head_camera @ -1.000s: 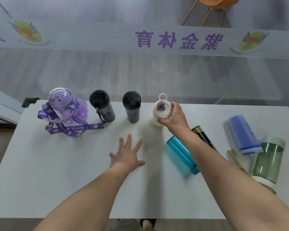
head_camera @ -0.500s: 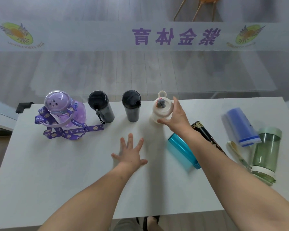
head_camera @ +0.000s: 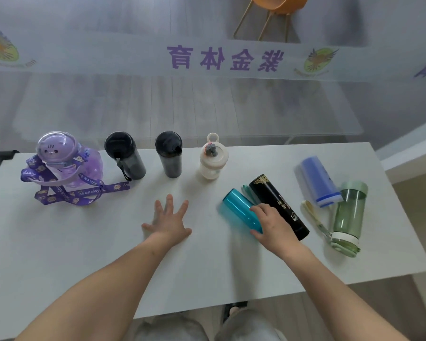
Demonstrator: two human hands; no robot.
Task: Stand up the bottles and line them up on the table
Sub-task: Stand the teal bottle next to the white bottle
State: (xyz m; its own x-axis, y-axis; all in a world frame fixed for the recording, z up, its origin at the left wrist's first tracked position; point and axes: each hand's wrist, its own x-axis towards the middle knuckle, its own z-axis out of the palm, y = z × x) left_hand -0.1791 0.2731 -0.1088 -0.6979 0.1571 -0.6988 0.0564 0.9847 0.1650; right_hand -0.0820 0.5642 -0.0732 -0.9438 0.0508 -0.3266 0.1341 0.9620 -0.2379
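Along the far edge of the white table several bottles stand upright in a row: a purple bear-lid bottle with a strap, two dark bottles, and a white ring-top bottle. Lying on their sides at the right are a teal bottle, a black bottle, a blue bottle and a green bottle. My right hand wraps around the near end of the teal bottle. My left hand rests flat on the table, fingers spread.
A glass wall with purple lettering rises just behind the table. An orange chair stands beyond it. A pale strap lies between the black and green bottles. My knees show below the table's near edge.
My right hand let go of the white ring-top bottle, which stays upright, and moved back toward me onto the lying teal bottle. The left hand has stayed put.
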